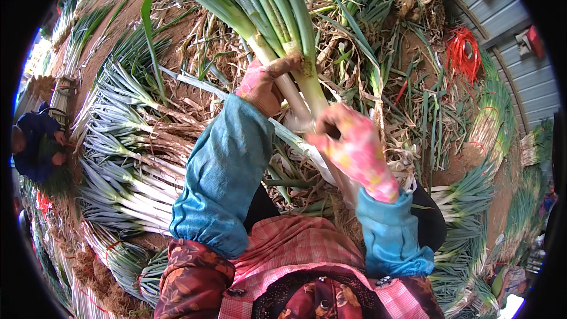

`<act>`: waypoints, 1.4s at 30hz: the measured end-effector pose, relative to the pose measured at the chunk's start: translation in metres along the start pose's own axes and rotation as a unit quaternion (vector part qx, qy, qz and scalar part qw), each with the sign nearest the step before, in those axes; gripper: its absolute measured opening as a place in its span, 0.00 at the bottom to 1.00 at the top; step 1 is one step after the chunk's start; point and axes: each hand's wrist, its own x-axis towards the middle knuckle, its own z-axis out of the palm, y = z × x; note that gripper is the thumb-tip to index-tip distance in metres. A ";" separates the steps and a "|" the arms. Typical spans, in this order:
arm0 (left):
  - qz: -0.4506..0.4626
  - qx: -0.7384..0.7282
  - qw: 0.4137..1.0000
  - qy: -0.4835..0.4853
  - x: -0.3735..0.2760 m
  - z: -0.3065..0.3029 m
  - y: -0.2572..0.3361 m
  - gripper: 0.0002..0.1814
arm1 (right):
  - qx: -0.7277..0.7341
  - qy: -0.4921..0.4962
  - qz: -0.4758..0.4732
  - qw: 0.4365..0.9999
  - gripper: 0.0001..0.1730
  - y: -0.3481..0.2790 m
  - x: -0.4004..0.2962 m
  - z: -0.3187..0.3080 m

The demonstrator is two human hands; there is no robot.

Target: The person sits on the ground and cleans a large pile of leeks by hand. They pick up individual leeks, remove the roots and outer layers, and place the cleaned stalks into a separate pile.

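Observation:
My left hand (268, 82), in a dirty pink glove, is closed round the upper stalks of several large green onions (314, 93), just under their green leaves. Their pale shafts slant down towards my lap. At those shafts is my right hand (350, 141), in a pink and yellow patterned glove; it is blurred, with thumb and fingers curled, and whether it grips a stalk or a peeled leaf cannot be told. Blue sleeve covers reach up both forearms. The roots lie low, partly hidden behind the right forearm.
Rows of green onions (146, 186) lie on the soil at left, with more (460, 204) at right. Stripped leaves (354, 53) litter the ground ahead. Red ties (464, 51) hang at upper right near a corrugated metal wall (509, 17). Another person (37, 141) is at far left.

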 end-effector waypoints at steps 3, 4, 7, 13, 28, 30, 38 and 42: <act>0.013 -0.017 0.997 0.075 -0.002 0.004 0.011 0.17 | 0.352 0.051 0.138 0.925 0.12 0.016 -0.042 -0.032; 0.029 -0.011 0.998 0.057 -0.003 -0.002 0.016 0.16 | 0.461 0.079 0.145 0.872 0.13 0.012 -0.049 -0.042; 0.042 -0.050 0.989 0.134 0.008 -0.024 0.029 0.16 | 0.667 0.212 0.120 0.704 0.12 0.027 -0.078 -0.083; 0.081 -0.046 0.994 0.053 -0.001 -0.034 0.052 0.21 | 0.353 0.307 0.267 0.843 0.16 0.055 -0.097 -0.111; 0.101 -0.066 0.974 0.193 0.006 -0.041 0.057 0.14 | 0.481 0.241 0.351 0.767 0.13 0.028 -0.122 -0.068; 0.138 -0.101 0.973 0.154 0.009 -0.073 0.081 0.13 | 0.319 0.467 0.439 0.698 0.13 0.058 -0.199 -0.124; 0.210 -0.146 0.957 0.137 -0.009 -0.086 0.099 0.17 | 0.068 0.115 0.351 0.927 0.27 0.053 -0.094 -0.126; 0.152 -0.172 0.966 0.119 0.004 -0.076 0.066 0.19 | 0.354 -0.107 0.201 0.907 0.36 0.054 0.002 -0.036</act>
